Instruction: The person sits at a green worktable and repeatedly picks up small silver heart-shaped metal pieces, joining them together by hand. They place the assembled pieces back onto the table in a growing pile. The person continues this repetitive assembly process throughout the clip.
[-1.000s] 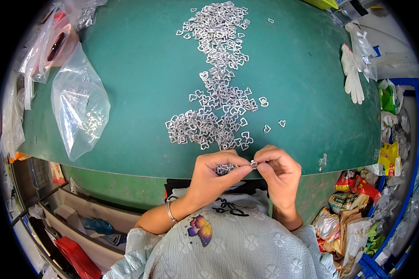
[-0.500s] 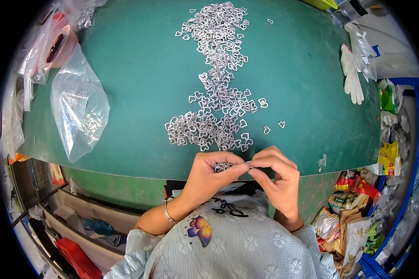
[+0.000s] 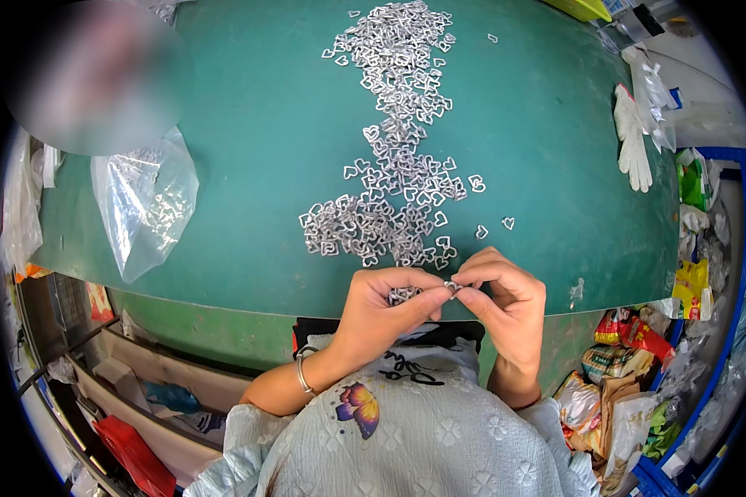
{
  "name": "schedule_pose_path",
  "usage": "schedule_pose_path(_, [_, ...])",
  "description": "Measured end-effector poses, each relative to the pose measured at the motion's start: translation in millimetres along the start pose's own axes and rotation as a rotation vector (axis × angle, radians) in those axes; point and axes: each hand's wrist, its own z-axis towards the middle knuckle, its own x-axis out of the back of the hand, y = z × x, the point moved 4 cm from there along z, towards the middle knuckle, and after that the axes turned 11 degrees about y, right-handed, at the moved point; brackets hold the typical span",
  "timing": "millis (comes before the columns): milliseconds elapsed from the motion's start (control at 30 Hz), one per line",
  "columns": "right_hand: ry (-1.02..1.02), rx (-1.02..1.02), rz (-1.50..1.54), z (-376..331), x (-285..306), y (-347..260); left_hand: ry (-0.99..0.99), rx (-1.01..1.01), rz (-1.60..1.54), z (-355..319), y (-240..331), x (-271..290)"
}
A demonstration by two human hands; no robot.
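Head view: left hand point(image 3: 383, 308) & right hand point(image 3: 506, 296) fingers pinch one small metal clip point(image 3: 452, 287); best keep it near surface point(image 3: 265, 166) edge, w/ steady grip.

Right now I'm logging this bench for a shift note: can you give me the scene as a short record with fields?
Surface: green table
Left hand: holds a few small metal pieces, fingertips meet the right hand
Right hand: pinches one small metal piece
Loose parts: heart-shaped clips strewn up the table's middle
Left side: clear bag with more clips
Right side: white glove
Wrist: bracelet on the left arm
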Motion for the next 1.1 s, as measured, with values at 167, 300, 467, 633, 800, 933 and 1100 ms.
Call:
schedule_pose_path(167, [0.017,-0.047,0.096,-5,0,5,-0.041,-0.015,-0.059,-1,1,-2])
schedule_pose_path(300, [0.039,-0.121,0.204,-9,-3,8,-0.065,0.013,-0.13,-1,2,-2])
schedule_pose_path(467, [0.017,-0.092,0.257,-11,-4,6,-0.072,0.053,-0.108,-2,3,-3])
schedule_pose_path(633, [0.042,-0.085,0.332,-15,-3,3,-0.076,0.034,-0.038,-5,5,-8])
schedule_pose_path(800, [0.094,-0.054,0.373,-20,1,-4,-0.18,0.13,-0.113,-8,2,-20])
schedule_pose_path(933, [0.123,0.013,0.337,-22,5,-14,-0.26,0.235,-0.211,-11,2,-27])
schedule_pose_path(1100, [0.126,0.108,0.222,-21,11,-26,-0.313,0.231,-0.186,-14,5,-30])
